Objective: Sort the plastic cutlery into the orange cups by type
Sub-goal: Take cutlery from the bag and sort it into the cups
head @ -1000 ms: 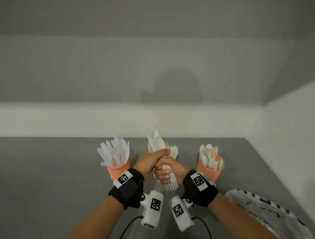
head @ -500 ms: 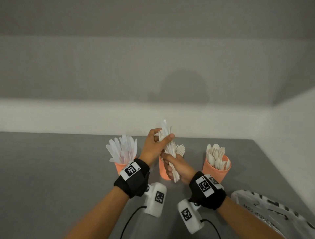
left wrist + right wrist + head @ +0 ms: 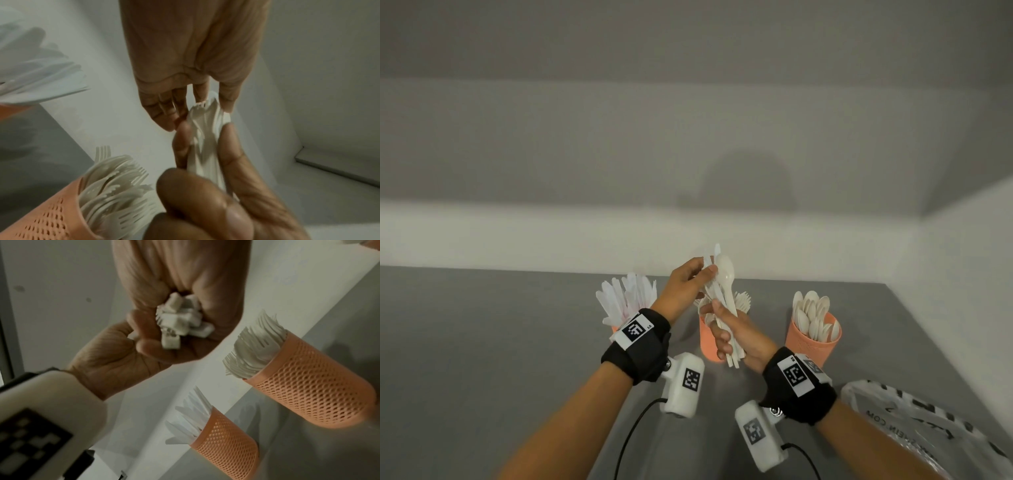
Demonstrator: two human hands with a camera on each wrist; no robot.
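Observation:
My right hand grips a bundle of mixed white plastic cutlery by its handles, above the middle orange cup, which holds forks. A spoon stands out at the bundle's top. There my left hand pinches the upper ends between thumb and fingers. The left wrist view shows the left fingertips on the cutlery heads. The handle ends stick out of my right fist in the right wrist view. Knives fill the left cup, and spoons fill the right cup.
The cups stand in a row near the back edge of a grey table, close to the white wall. A crumpled printed plastic bag lies at the front right. Cables run from both wrist cameras toward the front.
The bundle has risen a little and tilted above the fork cup. My left hand has slid from clasping its middle up to pinching the top ends.

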